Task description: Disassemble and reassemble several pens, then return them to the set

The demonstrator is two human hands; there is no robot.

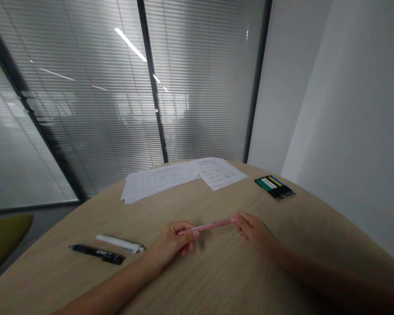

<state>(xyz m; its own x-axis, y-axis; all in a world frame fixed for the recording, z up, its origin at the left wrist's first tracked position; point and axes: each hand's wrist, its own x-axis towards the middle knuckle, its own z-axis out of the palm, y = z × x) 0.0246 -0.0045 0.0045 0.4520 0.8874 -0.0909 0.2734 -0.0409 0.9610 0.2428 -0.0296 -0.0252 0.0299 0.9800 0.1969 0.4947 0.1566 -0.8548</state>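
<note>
A slim pink pen (213,225) is held level just above the table, between my two hands. My left hand (177,240) is closed on its left end, thumb on top and fingers beneath. At the pen's right end, the fingertips of my right hand (251,228) pinch the tip. Whether that end is a cap or a clicker cannot be made out. Left of my left hand, a white pen (118,242) and a black pen (96,253) lie side by side on the wooden table (213,275).
Printed paper sheets (164,180) are spread along the far side of the table, with another sheet (218,173) overlapping them. At the far right lies a row of several coloured pens (275,187). A green chair (6,238) stands beyond the left edge.
</note>
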